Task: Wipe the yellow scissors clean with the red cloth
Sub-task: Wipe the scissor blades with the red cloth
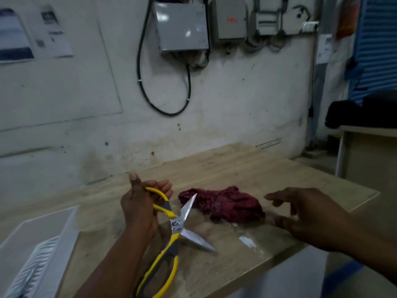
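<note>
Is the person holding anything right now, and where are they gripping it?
The left hand holds the yellow scissors, blades spread open, by the upper handle loop, fingers curled round it. The right hand holds nothing; it hovers open beside the red cloth.

Dim, flat indoor light; soft overall blur, glare on the scissor blades (189, 208), wide-angle edge bending.

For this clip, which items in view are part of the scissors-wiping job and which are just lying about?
In the job: yellow scissors, blades open, gripped by the left hand; red cloth on the table; right hand reaching for it.

Lying about: white tray, white scrap, black bags.
</note>
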`<control>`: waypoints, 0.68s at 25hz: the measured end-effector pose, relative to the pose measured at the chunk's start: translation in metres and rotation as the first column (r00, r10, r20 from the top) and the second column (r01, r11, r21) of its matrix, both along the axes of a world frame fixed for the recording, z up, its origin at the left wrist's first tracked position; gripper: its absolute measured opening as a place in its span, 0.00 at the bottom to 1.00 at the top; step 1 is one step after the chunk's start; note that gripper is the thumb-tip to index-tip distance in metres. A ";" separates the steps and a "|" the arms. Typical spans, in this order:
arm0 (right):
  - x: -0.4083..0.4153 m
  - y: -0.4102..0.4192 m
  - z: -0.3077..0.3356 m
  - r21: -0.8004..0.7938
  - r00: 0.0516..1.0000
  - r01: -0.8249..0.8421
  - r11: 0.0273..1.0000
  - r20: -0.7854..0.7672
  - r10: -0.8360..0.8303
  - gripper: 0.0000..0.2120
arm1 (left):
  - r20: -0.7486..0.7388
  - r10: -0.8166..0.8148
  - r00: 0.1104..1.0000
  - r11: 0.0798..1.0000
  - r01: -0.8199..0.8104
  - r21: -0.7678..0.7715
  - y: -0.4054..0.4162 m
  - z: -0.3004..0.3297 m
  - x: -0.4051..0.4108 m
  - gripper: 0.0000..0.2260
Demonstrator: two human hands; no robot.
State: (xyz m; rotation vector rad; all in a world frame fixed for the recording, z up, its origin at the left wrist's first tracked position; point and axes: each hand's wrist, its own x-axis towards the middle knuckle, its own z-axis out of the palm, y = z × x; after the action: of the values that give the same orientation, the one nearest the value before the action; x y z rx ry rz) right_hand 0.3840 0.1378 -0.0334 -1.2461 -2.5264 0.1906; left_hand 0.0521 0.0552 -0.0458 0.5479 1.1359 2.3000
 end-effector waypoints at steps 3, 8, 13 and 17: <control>-0.013 0.016 -0.009 -0.060 0.999 0.044 0.997 -0.013 -0.045 0.31 | -0.032 -0.055 0.998 0.997 0.053 -0.058 -0.001 -0.004 0.005 0.21; -0.018 0.029 -0.002 -0.042 0.963 -0.071 0.997 -0.264 0.057 0.07 | -0.092 -0.248 0.964 0.957 0.230 -0.177 -0.003 -0.006 0.015 0.15; -0.015 0.031 0.027 0.011 0.886 -0.059 0.998 -0.460 0.057 0.06 | -0.061 -0.246 0.967 0.947 0.226 -0.227 0.002 -0.004 0.011 0.13; -0.034 0.020 0.021 -0.197 0.983 -0.127 0.972 0.109 0.150 0.40 | 0.012 -0.300 0.954 0.926 0.294 -0.238 0.004 -0.004 0.010 0.14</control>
State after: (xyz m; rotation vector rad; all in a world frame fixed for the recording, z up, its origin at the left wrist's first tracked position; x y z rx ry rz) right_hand 0.3497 0.1574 -0.0127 -1.1810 -2.7594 0.4070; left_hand 0.0620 0.0595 -0.0496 0.6104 1.2255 1.8739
